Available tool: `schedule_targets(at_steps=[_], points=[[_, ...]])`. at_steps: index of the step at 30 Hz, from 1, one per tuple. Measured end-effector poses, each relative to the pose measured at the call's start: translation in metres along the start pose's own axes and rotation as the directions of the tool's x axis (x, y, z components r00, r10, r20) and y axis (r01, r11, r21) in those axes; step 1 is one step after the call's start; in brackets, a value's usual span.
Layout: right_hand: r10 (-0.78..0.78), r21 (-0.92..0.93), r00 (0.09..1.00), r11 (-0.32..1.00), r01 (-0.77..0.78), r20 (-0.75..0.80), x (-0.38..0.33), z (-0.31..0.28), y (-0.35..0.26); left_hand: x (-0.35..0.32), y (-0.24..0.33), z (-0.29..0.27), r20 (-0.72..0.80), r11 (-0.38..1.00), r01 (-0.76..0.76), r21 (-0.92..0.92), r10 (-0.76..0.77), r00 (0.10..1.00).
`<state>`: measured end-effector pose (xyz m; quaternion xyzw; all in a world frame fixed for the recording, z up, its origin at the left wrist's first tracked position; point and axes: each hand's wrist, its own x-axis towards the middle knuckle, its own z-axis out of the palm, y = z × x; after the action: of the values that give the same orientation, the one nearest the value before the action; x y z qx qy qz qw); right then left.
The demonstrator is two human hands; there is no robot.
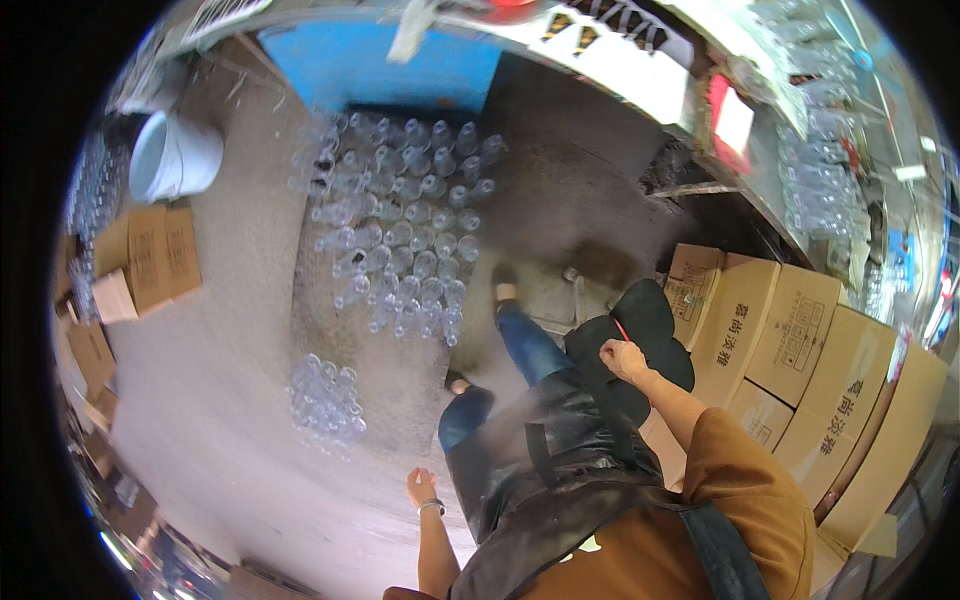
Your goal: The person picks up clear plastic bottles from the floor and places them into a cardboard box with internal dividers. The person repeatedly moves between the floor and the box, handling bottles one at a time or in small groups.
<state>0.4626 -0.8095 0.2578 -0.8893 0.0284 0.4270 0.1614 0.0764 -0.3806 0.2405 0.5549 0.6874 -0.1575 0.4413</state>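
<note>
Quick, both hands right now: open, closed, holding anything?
Left hand: empty, fingers loosely curled, hanging free.
Right hand: closed on the black stool.

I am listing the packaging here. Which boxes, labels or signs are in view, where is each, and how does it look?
Stacked cartons: right side, beside the right hand; brown cardboard, dark print.
Flat cartons: left floor, below a white bucket; brown, folded.
Striped sign: top centre; pale band with black diagonal stripes.
Red and white label: upper right; small rectangle.

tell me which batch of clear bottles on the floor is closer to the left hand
The small cluster of clear bottles, just up-left of the left hand; the big batch stands farther off, near the blue surface.
</note>
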Motion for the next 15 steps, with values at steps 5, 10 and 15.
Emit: schedule_targets(at_steps=[5,10,15], points=[[0.176,0.192,0.965,0.971,-0.139,-0.193,-0.054,-0.016,0.068,0.019,0.106,-0.001,0.056,0.992,-0.121,0.018,0.120,0.991],[0.309,0.407,0.950,0.863,-0.298,0.042,-0.119,-0.034,0.087,0.039,0.187,0.019,0.045,0.963,-0.268,0.002,0.267,0.963],[0.344,0.662,0.925,0.656,-0.362,0.164,-0.117,-0.027,0.113,0.009,0.225,0.056,0.102,0.886,-0.460,0.058,0.453,0.886]])
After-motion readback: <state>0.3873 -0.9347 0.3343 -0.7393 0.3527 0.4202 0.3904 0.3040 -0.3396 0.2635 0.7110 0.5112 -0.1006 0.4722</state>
